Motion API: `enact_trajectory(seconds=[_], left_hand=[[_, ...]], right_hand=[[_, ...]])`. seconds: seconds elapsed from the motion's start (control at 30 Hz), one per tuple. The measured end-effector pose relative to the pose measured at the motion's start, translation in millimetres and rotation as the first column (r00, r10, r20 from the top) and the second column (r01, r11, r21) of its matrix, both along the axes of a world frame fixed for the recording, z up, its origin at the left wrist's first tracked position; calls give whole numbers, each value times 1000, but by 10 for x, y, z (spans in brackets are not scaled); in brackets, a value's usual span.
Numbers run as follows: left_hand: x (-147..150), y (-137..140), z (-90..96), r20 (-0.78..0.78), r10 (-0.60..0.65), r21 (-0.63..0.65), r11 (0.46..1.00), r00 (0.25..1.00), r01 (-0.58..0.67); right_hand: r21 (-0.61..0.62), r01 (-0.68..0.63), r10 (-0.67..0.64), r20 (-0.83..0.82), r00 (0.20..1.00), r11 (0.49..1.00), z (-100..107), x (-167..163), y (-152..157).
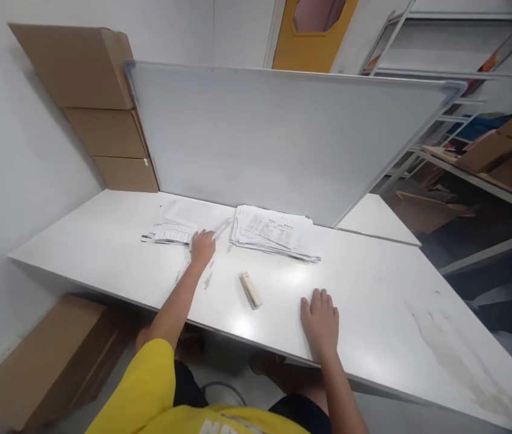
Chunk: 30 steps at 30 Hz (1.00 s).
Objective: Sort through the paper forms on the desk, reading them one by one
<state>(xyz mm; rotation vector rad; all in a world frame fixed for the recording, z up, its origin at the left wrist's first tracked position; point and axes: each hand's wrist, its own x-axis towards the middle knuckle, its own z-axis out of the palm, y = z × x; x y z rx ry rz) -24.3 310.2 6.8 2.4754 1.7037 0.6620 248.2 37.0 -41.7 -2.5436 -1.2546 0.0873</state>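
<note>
My left hand [203, 246] reaches over the white table to the right edge of a loose, spread pile of printed papers [172, 232]. Its fingers are bent closed at the paper edge, and the fingertips are partly hidden. A thicker, neater stack of printed papers [276, 234] lies a little to the right of that hand. My right hand [321, 320] rests palm down near the table's front edge, fingers stretched out and nothing in it. Between the two hands lies a beige stapler [250, 290], touched by neither.
A large whiteboard [274, 138] stands upright along the back of the table [364, 283]. Cardboard boxes [120, 132] are stacked at the back left, and another box [43, 355] sits on the floor at left. Metal shelving [486, 172] holding cardboard stands at right.
</note>
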Motion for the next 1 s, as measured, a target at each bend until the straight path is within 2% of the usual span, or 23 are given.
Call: enact_trajectory(seconds=[0.1, 0.2, 0.27, 0.33, 0.4, 0.47, 0.57, 0.7, 0.83, 1.0], left_hand=[[-42, 71, 311, 74, 25, 86, 996, 997, -32], [-146, 273, 636, 191, 118, 213, 964, 974, -159], [-228, 423, 739, 232, 171, 244, 943, 958, -227], [-279, 539, 710, 206, 197, 178, 956, 958, -235], [-280, 597, 583, 132, 181, 19, 982, 974, -186], [-241, 607, 435, 73, 138, -118, 985, 988, -129], [-177, 617, 324, 54, 109, -162, 982, 993, -99], [-185, 771, 454, 34, 158, -205, 968, 987, -147], [-222, 913, 638, -45, 245, -239, 939, 969, -248], [-128, 829, 638, -158, 224, -228, 939, 962, -256]], right_hand=[[5, 5, -5, 10, 1000, 1000, -1, -13, 8], [9, 5, -5, 20, 1000, 1000, -43, -12, 17], [13, 5, -5, 18, 1000, 1000, -74, -3, 21], [13, -1, 0, 20, 1000, 1000, -90, 10, 22], [10, -8, 7, 33, 999, 1000, -87, 19, 24], [2, -9, 9, 53, 999, 1000, -72, 21, 32], [-17, -5, 6, 73, 997, 1000, -45, 14, 58], [-35, -4, 6, 78, 997, 999, -25, 15, 79], [15, -11, 10, 86, 996, 1000, -49, 32, 55], [60, -19, 17, 39, 999, 998, -41, 34, 53]])
